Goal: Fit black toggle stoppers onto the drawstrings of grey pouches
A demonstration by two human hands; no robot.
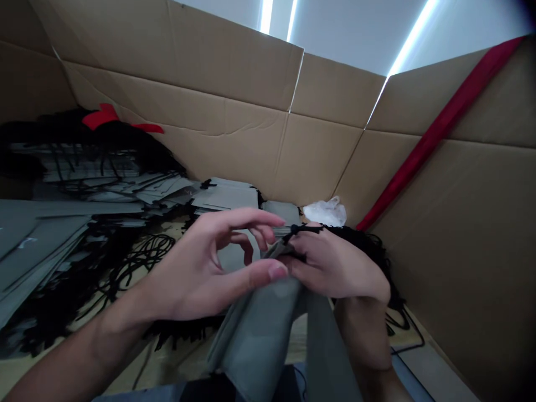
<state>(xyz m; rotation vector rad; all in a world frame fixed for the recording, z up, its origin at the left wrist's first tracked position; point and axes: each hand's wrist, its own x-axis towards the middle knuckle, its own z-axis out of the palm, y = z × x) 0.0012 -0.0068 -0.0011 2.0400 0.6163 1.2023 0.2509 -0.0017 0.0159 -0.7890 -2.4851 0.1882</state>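
A grey paper bag (262, 329) with black cord at its top edge hangs in front of me, its folded sides spreading downward. My right hand (335, 262) is closed around the bag's top, at the black cord (295, 229). To the left, my left hand (221, 265) is open, fingers curved and thumb apart, its thumb tip in front of the bag's upper part. Whether that thumb touches the bag I cannot tell. The right fingertips are partly hidden behind the cord and the bag's fold.
Stacked grey bags (62, 223) with tangled black cords fill the left, with red strips (101, 116) on top. More grey bags (226, 194) lie behind my hands, beside a white plastic bag (325, 211). Cardboard walls (234, 117) enclose the back and right; a dark red strap (439, 134) runs down one.
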